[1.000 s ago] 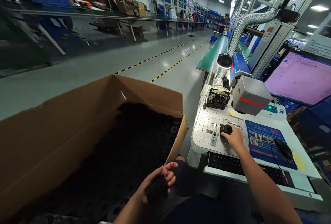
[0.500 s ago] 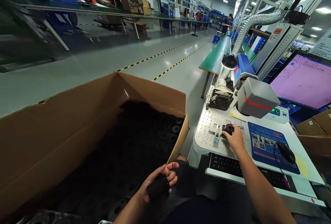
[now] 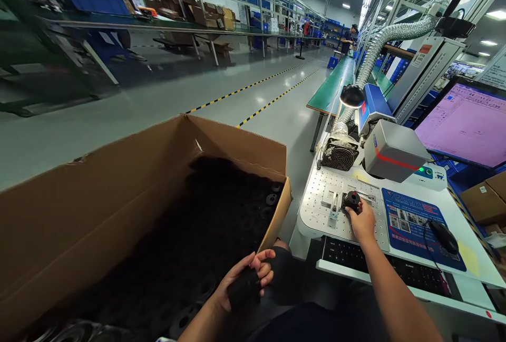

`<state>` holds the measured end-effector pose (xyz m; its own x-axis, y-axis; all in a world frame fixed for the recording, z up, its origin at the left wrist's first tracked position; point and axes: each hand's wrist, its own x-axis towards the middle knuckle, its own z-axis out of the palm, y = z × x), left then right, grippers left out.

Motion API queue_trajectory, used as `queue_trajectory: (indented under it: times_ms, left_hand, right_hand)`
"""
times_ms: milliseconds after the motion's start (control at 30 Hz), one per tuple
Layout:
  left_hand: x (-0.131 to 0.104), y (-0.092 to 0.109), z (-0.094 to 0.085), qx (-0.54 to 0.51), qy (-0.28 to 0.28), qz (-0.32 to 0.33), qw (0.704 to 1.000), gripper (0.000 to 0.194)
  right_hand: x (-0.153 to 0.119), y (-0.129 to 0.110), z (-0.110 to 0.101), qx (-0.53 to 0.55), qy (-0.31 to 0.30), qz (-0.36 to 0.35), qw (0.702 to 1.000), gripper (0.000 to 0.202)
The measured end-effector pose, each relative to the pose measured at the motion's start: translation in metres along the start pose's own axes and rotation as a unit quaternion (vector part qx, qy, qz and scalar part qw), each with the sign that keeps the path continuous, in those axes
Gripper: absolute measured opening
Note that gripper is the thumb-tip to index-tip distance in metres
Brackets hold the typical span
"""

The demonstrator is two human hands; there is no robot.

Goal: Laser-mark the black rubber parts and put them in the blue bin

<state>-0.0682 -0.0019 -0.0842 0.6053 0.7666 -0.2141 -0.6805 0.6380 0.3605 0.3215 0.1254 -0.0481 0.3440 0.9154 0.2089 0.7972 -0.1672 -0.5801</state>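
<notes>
My left hand (image 3: 265,268) is closed around a black rounded part (image 3: 242,290) at the near right corner of the cardboard box (image 3: 130,165). Many dark ring-like parts (image 3: 271,199) with centre holes fill that box, most of them lost in shadow. On the perforated metal plate (image 3: 316,205), my right hand (image 3: 364,221) grips another black round part (image 3: 351,199) between thumb and fingers. A small red spot shows on top of this part. Beside it to the left stands a small metal clamp fixture (image 3: 334,207).
Over the plate hangs a grey and red machine head (image 3: 395,149). Behind the plate are a black fan (image 3: 340,155) and a flexible silver duct (image 3: 369,60). To the right lie a blue mat (image 3: 411,221) and a mouse (image 3: 443,236), with a keyboard (image 3: 348,253) below and a monitor (image 3: 462,120) beyond.
The view has shifted slightly. My right hand stays on the black round part at the fixture, its fingers slightly re-angled. My left hand keeps its hold.
</notes>
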Motion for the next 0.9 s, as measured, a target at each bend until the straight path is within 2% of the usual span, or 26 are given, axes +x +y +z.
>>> queue_trajectory:
  times_ms: [100,300,400,500,600,733,900]
  left_hand:
    - [0.000,0.000,0.002,0.001,-0.002,-0.009,1.000,0.042]
    - [0.001,-0.001,0.002,0.005,-0.001,-0.005,1.000,0.042]
    - [0.000,-0.002,0.001,0.012,-0.001,-0.003,1.000,0.041]
    - [0.000,-0.002,0.000,0.013,0.005,-0.002,1.000,0.041]
    - [0.000,-0.002,-0.001,0.016,0.009,-0.008,1.000,0.042]
    - [0.001,-0.001,0.002,0.029,0.017,-0.007,0.999,0.042]
    - [0.006,-0.002,0.004,0.034,0.022,-0.011,0.999,0.043]
  right_hand:
    - [-0.002,-0.003,0.001,0.002,0.018,0.020,1.000,0.056]
    - [-0.005,-0.006,0.000,0.024,0.013,0.035,0.999,0.065]
    - [-0.011,-0.003,-0.006,0.041,0.026,0.044,0.998,0.071]
    - [-0.023,0.006,-0.017,0.065,0.051,0.029,0.996,0.069]
    - [-0.046,0.016,-0.032,0.107,0.073,0.018,0.991,0.061]
    - [-0.099,0.028,-0.053,0.172,0.075,0.012,0.982,0.047]
    - [-0.162,0.048,-0.059,0.144,0.056,-0.013,0.988,0.029]
